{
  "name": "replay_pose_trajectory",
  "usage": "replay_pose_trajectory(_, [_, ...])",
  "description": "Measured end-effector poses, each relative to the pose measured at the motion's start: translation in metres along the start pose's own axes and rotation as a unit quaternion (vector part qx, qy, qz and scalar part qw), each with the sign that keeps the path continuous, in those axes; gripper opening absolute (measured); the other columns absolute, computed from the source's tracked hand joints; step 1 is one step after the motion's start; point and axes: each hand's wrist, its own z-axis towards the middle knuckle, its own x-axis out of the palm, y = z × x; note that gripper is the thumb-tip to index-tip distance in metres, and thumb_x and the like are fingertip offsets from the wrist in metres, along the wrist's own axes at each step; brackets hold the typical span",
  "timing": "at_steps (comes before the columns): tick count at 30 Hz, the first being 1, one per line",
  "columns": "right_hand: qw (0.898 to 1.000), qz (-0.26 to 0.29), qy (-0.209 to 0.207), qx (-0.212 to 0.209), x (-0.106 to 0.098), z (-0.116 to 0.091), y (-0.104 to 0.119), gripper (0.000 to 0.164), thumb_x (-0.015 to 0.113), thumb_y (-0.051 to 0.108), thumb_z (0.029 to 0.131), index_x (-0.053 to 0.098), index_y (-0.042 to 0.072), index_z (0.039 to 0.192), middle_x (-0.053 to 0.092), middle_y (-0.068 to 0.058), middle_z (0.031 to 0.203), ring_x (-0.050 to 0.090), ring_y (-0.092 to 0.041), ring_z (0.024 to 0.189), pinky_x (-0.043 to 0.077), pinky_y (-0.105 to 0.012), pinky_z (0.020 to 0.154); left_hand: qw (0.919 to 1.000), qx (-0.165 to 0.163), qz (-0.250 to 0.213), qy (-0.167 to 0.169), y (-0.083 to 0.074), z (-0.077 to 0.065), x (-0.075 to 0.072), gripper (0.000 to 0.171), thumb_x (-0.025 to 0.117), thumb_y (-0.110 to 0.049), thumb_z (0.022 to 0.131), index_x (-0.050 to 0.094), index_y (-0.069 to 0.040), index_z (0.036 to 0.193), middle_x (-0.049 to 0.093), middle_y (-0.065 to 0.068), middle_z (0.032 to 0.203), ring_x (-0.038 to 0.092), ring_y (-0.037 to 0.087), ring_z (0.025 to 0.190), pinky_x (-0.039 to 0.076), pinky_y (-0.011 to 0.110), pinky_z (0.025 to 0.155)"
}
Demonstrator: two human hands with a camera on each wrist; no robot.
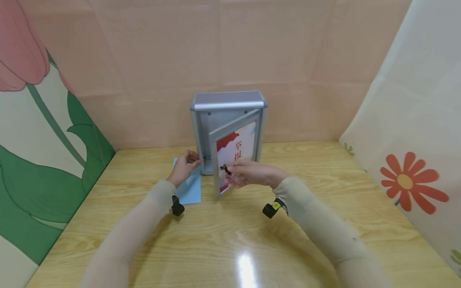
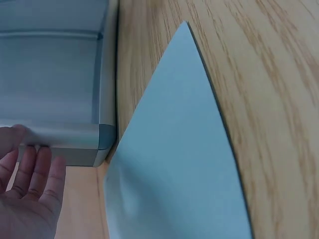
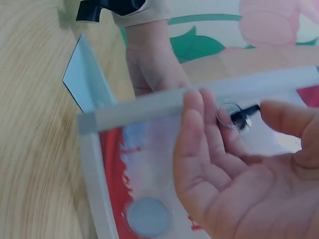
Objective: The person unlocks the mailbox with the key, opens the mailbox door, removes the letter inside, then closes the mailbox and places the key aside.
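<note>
A grey metal box (image 1: 227, 101) stands upright at the back of the table, its front door (image 1: 235, 140) swung partly out. The door carries a red-and-white printed sheet with Chinese characters. My right hand (image 1: 252, 173) is at the door's free edge, pinching a small black-headed key (image 3: 240, 118) with a metal ring at the lock. On the box's left side, my left hand (image 1: 184, 166) grips the frame edge (image 2: 65, 135), thumb in front and fingers along the outside. Below that hand lies a light blue sheet (image 1: 190, 187), also large in the left wrist view.
The wood-grain table (image 1: 216, 244) runs up to a pinkish backdrop (image 1: 151, 72). Flower-printed panels stand at the left (image 1: 54, 160) and right (image 1: 396, 120). Each wrist wears a black camera, the left camera (image 1: 177, 206) hanging over the blue sheet's near edge.
</note>
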Motion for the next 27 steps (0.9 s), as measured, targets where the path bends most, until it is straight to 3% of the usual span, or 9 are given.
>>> replay_pose_trajectory(3, [0.999, 0.037, -0.037, 0.013, 0.008, 0.02, 0.007, 0.047, 0.04, 0.027, 0.105, 0.036, -0.002, 0.142, 0.062, -0.02, 0.123, 0.065, -0.025, 0.104, 0.042, -0.051, 0.104, 1.0, 0.005, 0.001, -0.005, 0.0, 0.0, 0.0, 0.024, 0.06, -0.017, 0.097, 0.052, -0.004, 0.115, 0.058, 0.013, 0.113, 0.056, 0.029, 0.107, 0.048, 0.04, 0.089])
replay_pose_trajectory(12, [0.985, 0.114, -0.129, 0.023, 0.014, 0.072, 0.02, 0.041, 0.041, 0.027, 0.105, 0.042, 0.002, 0.137, 0.06, -0.016, 0.125, 0.064, -0.017, 0.099, 0.052, -0.032, 0.089, 0.9999, 0.008, 0.013, -0.008, -0.001, -0.001, 0.0, 0.025, 0.059, -0.017, 0.097, 0.051, -0.003, 0.116, 0.059, 0.014, 0.113, 0.056, 0.029, 0.109, 0.048, 0.043, 0.092])
replay_pose_trajectory(19, [0.97, 0.176, -0.164, 0.036, 0.016, 0.082, 0.025, 0.039, 0.043, 0.022, 0.104, 0.04, 0.004, 0.139, 0.058, -0.016, 0.129, 0.063, -0.015, 0.091, 0.051, -0.028, 0.082, 0.9998, 0.0, 0.011, -0.014, -0.003, 0.0, 0.003, 0.026, 0.059, -0.019, 0.097, 0.051, -0.004, 0.117, 0.058, 0.013, 0.115, 0.055, 0.029, 0.11, 0.046, 0.044, 0.094])
replay_pose_trajectory(23, [0.962, 0.197, -0.187, 0.033, 0.019, 0.084, 0.025, 0.034, 0.046, 0.022, 0.103, 0.045, 0.004, 0.132, 0.062, -0.013, 0.117, 0.063, -0.014, 0.084, 0.051, -0.027, 0.079, 0.9998, 0.006, 0.011, -0.019, -0.003, 0.0, 0.003, 0.026, 0.059, -0.018, 0.097, 0.051, -0.004, 0.116, 0.058, 0.013, 0.114, 0.055, 0.029, 0.109, 0.046, 0.044, 0.093])
replay_pose_trajectory(27, [0.957, 0.191, -0.22, 0.021, 0.028, 0.084, 0.026, 0.033, 0.051, 0.021, 0.101, 0.054, -0.004, 0.122, 0.061, -0.009, 0.096, 0.059, -0.012, 0.073, 0.05, -0.024, 0.069, 0.9998, 0.005, 0.006, -0.02, -0.003, -0.001, 0.003, 0.025, 0.06, -0.018, 0.097, 0.052, -0.003, 0.116, 0.058, 0.014, 0.113, 0.055, 0.029, 0.108, 0.046, 0.043, 0.092])
